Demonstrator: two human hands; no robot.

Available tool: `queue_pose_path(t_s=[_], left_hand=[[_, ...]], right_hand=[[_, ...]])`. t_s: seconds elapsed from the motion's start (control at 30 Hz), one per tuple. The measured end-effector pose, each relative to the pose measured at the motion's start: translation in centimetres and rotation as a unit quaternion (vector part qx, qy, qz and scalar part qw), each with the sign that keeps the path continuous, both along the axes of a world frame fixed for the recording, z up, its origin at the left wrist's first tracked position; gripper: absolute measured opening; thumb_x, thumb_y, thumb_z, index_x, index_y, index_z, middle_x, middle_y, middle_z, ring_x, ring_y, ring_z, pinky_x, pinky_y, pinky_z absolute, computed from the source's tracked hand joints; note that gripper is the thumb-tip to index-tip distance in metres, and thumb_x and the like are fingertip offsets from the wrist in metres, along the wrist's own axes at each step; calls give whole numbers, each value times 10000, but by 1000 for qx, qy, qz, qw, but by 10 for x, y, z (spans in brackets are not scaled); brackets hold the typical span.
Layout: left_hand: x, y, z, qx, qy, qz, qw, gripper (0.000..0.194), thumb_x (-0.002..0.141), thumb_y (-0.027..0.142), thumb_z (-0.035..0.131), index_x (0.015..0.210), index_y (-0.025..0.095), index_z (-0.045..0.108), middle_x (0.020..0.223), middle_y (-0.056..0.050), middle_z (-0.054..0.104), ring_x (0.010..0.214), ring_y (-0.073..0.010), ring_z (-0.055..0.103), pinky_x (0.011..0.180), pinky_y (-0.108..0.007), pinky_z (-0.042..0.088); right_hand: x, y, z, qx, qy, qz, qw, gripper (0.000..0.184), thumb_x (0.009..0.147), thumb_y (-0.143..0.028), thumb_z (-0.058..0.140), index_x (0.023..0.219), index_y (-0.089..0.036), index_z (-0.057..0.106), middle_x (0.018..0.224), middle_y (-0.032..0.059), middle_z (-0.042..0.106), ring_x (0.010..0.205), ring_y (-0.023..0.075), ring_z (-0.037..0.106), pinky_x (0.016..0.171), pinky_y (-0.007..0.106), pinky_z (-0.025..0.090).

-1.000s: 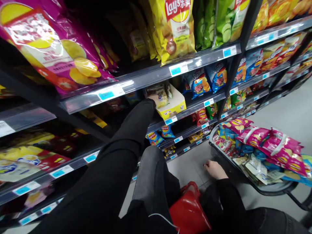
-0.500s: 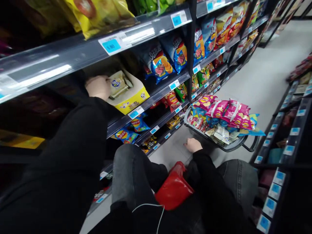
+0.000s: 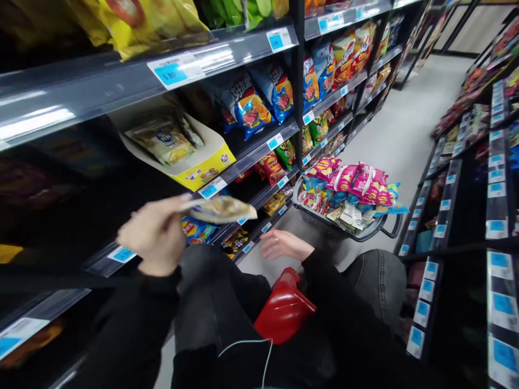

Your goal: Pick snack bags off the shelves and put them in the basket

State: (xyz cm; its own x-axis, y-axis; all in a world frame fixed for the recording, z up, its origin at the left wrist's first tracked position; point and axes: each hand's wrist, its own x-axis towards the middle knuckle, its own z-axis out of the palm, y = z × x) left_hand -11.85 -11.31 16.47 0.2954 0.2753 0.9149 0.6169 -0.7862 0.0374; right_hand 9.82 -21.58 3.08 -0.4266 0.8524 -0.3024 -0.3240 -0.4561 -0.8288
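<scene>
My left hand (image 3: 156, 232) is closed on one end of a small pale snack packet (image 3: 222, 209), held out in front of the shelf and blurred by motion. Behind it, a yellow and white display box (image 3: 203, 172) on the shelf holds more packets (image 3: 162, 139) of a similar look. My right hand (image 3: 284, 244) has its fingers stretched out with nothing in them, low over the floor. It is apart from the grey shopping basket (image 3: 316, 216), which is heaped with pink snack bags (image 3: 357, 179) and pale packets (image 3: 351, 216).
Shelves with blue chip bags (image 3: 249, 105) and price labels (image 3: 170, 71) rise at the left. A red plastic object (image 3: 284, 310) is between my legs. Another shelf with labels (image 3: 421, 310) borders the right side. The aisle floor (image 3: 421, 102) runs away between them.
My left hand has come out of the display box with a packet and moved down toward me. My right hand has shifted left and its fingers have opened out.
</scene>
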Motion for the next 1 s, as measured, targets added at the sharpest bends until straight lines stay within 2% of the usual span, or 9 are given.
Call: queue_pose_path(t_s=[0.13,0.2,0.33,0.4,0.5,0.57,0.67,0.83,1.0], left_hand=[[27,-49,-63,-198,-66,-266,941,192,790,84,552,864,203,683,842,-32,695,853,-187,649,738,-326,521],[39,-63,-92,-291,-114,-282,907,162,814,131,545,820,205,688,851,-37,675,923,-198,630,795,-353,519],[51,-74,-139,-479,-145,-266,824,160,786,291,605,891,211,695,1238,-82,525,1186,-257,478,948,-381,447],[50,-73,-156,-599,-185,-291,723,355,795,388,575,1102,217,624,1317,-99,465,1212,-291,450,930,-386,458],[47,-70,-167,-749,-219,-361,510,579,826,496,469,1343,246,388,1242,-119,535,1054,-300,570,759,-408,540],[47,-68,-168,-791,-205,-370,442,666,781,470,553,1373,274,319,1231,-120,542,936,-282,620,639,-389,566],[50,-67,-166,-796,-179,-342,466,772,639,314,732,1328,256,389,1284,-126,490,893,-263,624,560,-342,578],[55,-66,-173,-775,-227,-301,507,711,590,264,752,1242,171,485,1232,-132,511,898,-256,616,595,-372,589],[55,-56,-185,-750,-241,-291,543,588,581,307,752,1110,134,561,1088,-104,590,887,-248,613,614,-357,580]], right_hand=[[-20,-23,4,-53,202,46,977,733,779,-763,185,1251,-230,355,1070,128,612,728,218,638,627,403,509],[-18,-35,-4,-50,184,-33,981,630,797,-662,393,1243,-217,380,1084,111,605,721,183,625,632,343,507],[-1,-44,-27,-30,90,-271,958,546,676,-373,684,1156,-226,471,959,24,624,703,129,602,631,236,476],[8,-40,-34,-16,27,-327,944,585,625,-345,723,1144,-232,478,845,0,618,661,129,589,597,233,467],[14,-33,-42,31,-69,-388,918,597,607,-328,736,1141,-229,487,802,-11,592,663,127,577,595,233,466],[15,-31,-46,56,-120,-413,901,589,621,-331,730,1148,-231,488,835,-3,589,704,131,580,627,240,476],[14,-28,-50,84,-169,-389,902,529,652,-340,712,1131,-229,516,893,17,601,768,143,586,670,254,487],[21,-27,-45,84,-89,-310,943,578,629,-319,732,1161,-263,513,980,23,622,831,164,603,695,276,506],[30,-29,-48,49,-129,-305,942,571,613,-302,741,1152,-266,557,847,-5,634,666,116,580,514,202,442]])
